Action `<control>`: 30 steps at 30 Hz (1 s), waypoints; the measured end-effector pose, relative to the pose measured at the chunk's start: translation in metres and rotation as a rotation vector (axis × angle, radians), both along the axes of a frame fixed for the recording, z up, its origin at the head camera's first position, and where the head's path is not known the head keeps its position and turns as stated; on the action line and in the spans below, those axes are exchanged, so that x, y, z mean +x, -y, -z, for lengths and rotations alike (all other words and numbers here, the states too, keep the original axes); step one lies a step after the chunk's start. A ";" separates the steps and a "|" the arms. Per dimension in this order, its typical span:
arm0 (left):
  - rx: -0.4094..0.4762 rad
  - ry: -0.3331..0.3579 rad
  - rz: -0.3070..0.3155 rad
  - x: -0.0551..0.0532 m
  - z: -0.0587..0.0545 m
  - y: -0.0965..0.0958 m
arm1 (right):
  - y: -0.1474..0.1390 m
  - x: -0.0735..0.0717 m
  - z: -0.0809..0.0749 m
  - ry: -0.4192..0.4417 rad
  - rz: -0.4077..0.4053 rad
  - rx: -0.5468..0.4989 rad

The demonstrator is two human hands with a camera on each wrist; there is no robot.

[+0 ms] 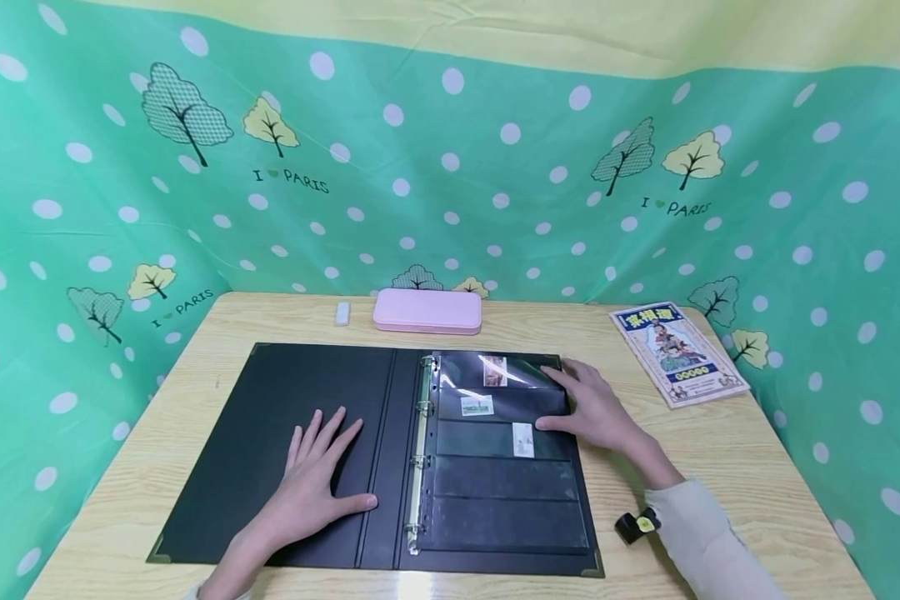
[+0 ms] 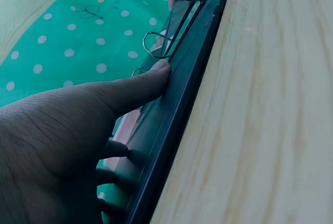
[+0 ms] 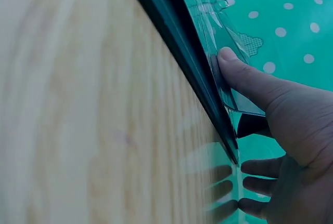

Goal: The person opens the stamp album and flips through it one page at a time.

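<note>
A black ring binder [image 1: 292, 392] lies open flat on the table. Its right side carries a clear-pocketed page [image 1: 502, 521] on metal rings. Small stamps sit in the upper pockets: a reddish stamp [image 1: 495, 371], a green-toned stamp [image 1: 477, 405] and a pale stamp [image 1: 522, 440]. My left hand [image 1: 307, 487] rests on the bare inner left cover, fingers spread, thumb near the spine. At the page's upper right edge, my right hand [image 1: 588, 404] touches the page with thumb and index finger apart. In the right wrist view the thumb [image 3: 242, 73] lies against the clear film; the index fingertip is hidden.
A pink case [image 1: 427, 311] and a small white block [image 1: 342, 313] stand behind the binder. At the back right lies an illustrated booklet [image 1: 678, 354]. A black item with a yellow flower [image 1: 637, 525] is by the right sleeve. A green dotted curtain [image 1: 450, 183] surrounds the table.
</note>
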State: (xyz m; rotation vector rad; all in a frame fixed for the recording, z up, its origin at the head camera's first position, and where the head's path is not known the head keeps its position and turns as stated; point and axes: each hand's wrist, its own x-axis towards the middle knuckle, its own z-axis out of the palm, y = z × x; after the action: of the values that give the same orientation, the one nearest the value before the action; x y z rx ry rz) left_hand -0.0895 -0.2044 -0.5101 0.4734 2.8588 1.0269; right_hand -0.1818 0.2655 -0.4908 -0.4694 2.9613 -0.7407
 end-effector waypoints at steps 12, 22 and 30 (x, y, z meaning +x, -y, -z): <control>-0.001 -0.007 -0.002 0.000 0.003 0.000 | 0.004 0.002 -0.001 0.034 0.002 -0.042; -0.007 -0.012 -0.002 0.002 0.000 0.000 | 0.005 0.010 -0.005 0.107 0.011 -0.308; -0.013 -0.006 0.001 0.001 0.000 0.000 | 0.005 0.030 -0.014 0.171 0.048 -0.379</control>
State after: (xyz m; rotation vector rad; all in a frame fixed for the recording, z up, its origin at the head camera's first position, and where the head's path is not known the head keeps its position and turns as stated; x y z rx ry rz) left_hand -0.0883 -0.2048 -0.5102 0.4784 2.8681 1.0081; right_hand -0.1515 0.2608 -0.4769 -0.3312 2.6847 -1.2869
